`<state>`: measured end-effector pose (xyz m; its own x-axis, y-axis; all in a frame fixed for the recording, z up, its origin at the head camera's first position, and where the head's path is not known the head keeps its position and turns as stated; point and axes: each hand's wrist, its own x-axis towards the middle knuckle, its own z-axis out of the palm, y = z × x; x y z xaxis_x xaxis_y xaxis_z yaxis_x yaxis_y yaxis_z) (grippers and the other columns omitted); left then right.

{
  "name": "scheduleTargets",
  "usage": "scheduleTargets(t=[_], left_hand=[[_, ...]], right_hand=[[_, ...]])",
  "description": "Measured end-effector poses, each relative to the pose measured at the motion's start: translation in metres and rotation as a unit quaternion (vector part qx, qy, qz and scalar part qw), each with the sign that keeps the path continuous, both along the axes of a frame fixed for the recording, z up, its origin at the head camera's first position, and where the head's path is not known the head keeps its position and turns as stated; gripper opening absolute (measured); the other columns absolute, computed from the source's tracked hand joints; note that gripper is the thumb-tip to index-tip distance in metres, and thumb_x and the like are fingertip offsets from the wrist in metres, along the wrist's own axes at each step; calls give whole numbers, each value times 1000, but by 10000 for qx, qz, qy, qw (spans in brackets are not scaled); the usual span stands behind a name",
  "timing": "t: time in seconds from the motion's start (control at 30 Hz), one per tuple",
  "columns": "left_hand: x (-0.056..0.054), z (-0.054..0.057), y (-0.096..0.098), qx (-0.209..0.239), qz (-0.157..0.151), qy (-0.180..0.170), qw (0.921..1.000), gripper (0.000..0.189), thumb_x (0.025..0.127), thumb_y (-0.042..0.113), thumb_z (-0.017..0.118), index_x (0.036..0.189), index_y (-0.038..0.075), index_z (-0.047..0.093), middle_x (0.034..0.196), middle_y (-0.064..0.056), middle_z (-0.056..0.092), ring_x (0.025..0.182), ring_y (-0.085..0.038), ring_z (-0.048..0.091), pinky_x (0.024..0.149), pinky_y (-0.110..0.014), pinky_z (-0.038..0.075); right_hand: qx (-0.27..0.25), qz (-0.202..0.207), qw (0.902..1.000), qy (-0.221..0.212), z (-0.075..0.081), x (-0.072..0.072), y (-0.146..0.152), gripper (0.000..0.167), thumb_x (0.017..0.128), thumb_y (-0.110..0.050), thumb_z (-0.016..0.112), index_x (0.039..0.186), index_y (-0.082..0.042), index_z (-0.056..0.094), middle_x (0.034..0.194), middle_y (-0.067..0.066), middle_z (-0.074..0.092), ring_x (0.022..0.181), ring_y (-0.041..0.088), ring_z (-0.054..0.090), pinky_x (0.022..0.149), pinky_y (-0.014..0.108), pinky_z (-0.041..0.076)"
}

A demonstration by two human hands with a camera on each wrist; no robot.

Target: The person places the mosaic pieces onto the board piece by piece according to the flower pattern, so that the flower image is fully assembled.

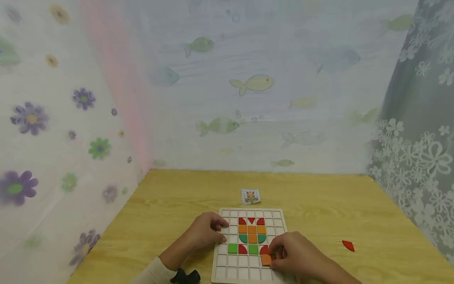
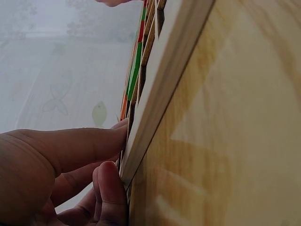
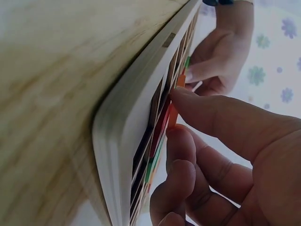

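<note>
A wooden grid board (image 1: 220, 272) lies on the table, with red, orange and green tiles forming a figure in its cells. My right hand (image 1: 299, 252) pinches an orange square tile (image 1: 266, 260) between thumb and fingertips, low over the board's right side. In the right wrist view the orange tile (image 3: 174, 113) stands tilted, close to a red tile (image 3: 161, 127). My left hand (image 1: 203, 232) holds the board's left edge, its thumb and index finger lying over the rim. The left wrist view shows the thumb and a bent finger at the board edge (image 2: 150, 108).
A small printed card (image 1: 250, 196) with a similar coloured figure lies behind the board. A loose red quarter-circle tile (image 1: 348, 245) sits to the right. Some black object (image 1: 185, 277) is by the left wrist. Patterned curtains (image 1: 255, 98) enclose the table.
</note>
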<state>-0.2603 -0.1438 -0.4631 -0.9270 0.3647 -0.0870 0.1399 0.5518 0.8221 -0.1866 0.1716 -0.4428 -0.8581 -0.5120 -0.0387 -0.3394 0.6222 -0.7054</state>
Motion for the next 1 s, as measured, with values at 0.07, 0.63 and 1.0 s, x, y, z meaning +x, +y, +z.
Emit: scheduleTargets(t=[0.07, 0.63, 1.0], left_hand=[[-1, 0, 2, 7, 3, 20, 10000, 30, 79, 11, 91, 105, 17, 79, 93, -4, 62, 89, -21, 55, 75, -35, 46], [-2, 5, -1, -139, 61, -48, 9999, 30, 80, 14, 90, 107, 19, 79, 96, -4, 62, 92, -22, 55, 78, -36, 45], [-2, 4, -1, -101, 85, -119, 9998, 31, 79, 13, 91, 107, 18, 79, 96, -3, 62, 91, -22, 55, 78, -35, 45]], right_hand=[[47, -28, 10000, 22, 2, 0, 0, 15, 81, -20, 88, 91, -21, 78, 71, -12, 63, 64, 3, 56, 61, 23, 47], [262, -99, 9996, 107, 4, 0, -4, 16, 81, -24, 89, 91, -24, 76, 69, -13, 61, 63, 4, 55, 59, 24, 47], [358, -135, 9992, 72, 4, 0, -5, 17, 81, -29, 89, 90, -26, 75, 69, -13, 62, 63, 4, 55, 59, 25, 47]])
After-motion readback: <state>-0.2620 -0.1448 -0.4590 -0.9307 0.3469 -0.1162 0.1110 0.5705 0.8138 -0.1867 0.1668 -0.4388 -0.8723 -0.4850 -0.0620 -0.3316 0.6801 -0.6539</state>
